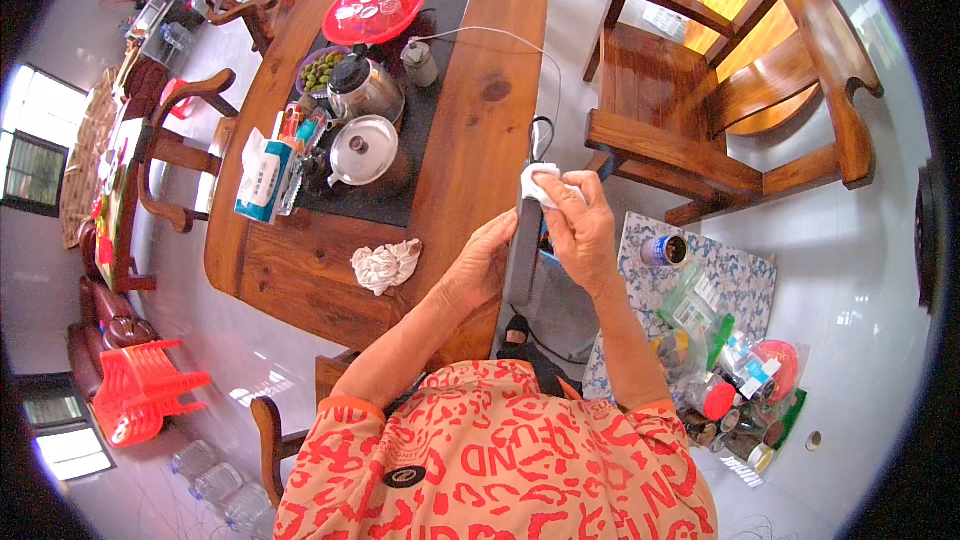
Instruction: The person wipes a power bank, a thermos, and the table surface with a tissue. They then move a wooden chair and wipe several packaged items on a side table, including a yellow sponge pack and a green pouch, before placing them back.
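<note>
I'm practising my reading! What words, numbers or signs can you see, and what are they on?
I can't copy writing out, but here's where it is:
Orange shirt: big red letters, some readable.
Black oval badge: pale mark, too small.
Blue-and-white tissue pack: characters, too blurred to be sure.
Can: print too small.
Clear bag: label too small.
Dark bar: no writing I can see.

Head-worn fisheye, facing down, near

Likely a home, wooden armchair [660, 70], table [480, 150], kettle [362, 95]
</note>
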Action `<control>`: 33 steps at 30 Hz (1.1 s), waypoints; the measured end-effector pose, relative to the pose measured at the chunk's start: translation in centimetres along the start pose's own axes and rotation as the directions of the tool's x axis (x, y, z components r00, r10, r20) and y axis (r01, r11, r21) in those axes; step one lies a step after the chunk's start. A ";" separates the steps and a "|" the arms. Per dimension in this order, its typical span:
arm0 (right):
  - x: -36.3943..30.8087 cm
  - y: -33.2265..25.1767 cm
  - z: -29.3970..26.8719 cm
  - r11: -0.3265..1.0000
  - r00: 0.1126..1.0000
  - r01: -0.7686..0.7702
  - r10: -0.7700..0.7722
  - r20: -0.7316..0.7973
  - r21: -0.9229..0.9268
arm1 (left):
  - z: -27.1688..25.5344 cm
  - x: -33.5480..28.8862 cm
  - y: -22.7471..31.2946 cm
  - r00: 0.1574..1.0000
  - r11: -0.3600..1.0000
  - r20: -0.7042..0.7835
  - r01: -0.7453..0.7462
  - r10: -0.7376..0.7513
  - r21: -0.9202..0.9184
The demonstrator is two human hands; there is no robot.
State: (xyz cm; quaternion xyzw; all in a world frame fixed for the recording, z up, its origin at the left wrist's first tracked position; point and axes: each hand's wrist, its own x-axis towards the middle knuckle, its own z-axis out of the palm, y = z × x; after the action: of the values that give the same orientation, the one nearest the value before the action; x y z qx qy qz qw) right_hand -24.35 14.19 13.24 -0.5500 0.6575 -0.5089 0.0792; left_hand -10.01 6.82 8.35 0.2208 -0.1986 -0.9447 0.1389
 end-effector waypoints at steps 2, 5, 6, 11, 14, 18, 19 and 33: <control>0.1 0.1 -0.2 0.997 0.999 -0.044 0.043 0.016 0.064 | -0.1 0.2 0.1 1.000 0.999 0.012 -0.016 0.015 0.033; -0.6 -0.1 -0.6 0.996 0.992 0.013 -0.024 0.125 0.084 | -0.5 0.4 0.2 1.000 0.999 -0.018 -0.019 0.020 0.050; -0.9 -0.4 -0.8 0.996 0.984 0.053 -0.064 0.166 0.072 | -0.8 0.4 0.1 0.999 0.999 -0.049 -0.017 0.018 0.028; -2.8 -2.3 -1.2 0.980 0.955 0.062 -0.113 0.276 0.188 | -1.5 0.4 -0.1 0.998 0.999 -0.062 -0.012 0.009 -0.041; -1.9 -1.8 -1.0 0.991 0.977 0.056 -0.080 0.200 0.126 | -0.2 0.1 0.3 0.996 0.999 -0.081 0.024 -0.021 0.033; 0.3 -0.8 -0.8 0.994 0.997 0.057 -0.062 0.050 0.092 | 0.1 -0.6 1.0 0.996 0.997 0.086 -0.030 0.024 0.068; 0.7 -0.8 -0.7 0.993 1.000 0.023 -0.025 0.017 0.112 | 0.3 -0.7 1.1 0.998 0.996 0.050 -0.027 0.023 0.087; -1.5 -1.2 -1.4 0.995 0.991 0.082 -0.075 0.109 -0.055 | 0.4 1.1 0.9 0.991 0.988 -0.092 -0.088 0.100 0.127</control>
State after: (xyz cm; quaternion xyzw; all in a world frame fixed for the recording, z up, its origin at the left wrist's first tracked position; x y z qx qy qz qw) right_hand -23.94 16.35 14.17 -0.6039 0.6450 -0.4617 0.0775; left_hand -11.02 5.79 8.65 0.2653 -0.2595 -0.9112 0.1790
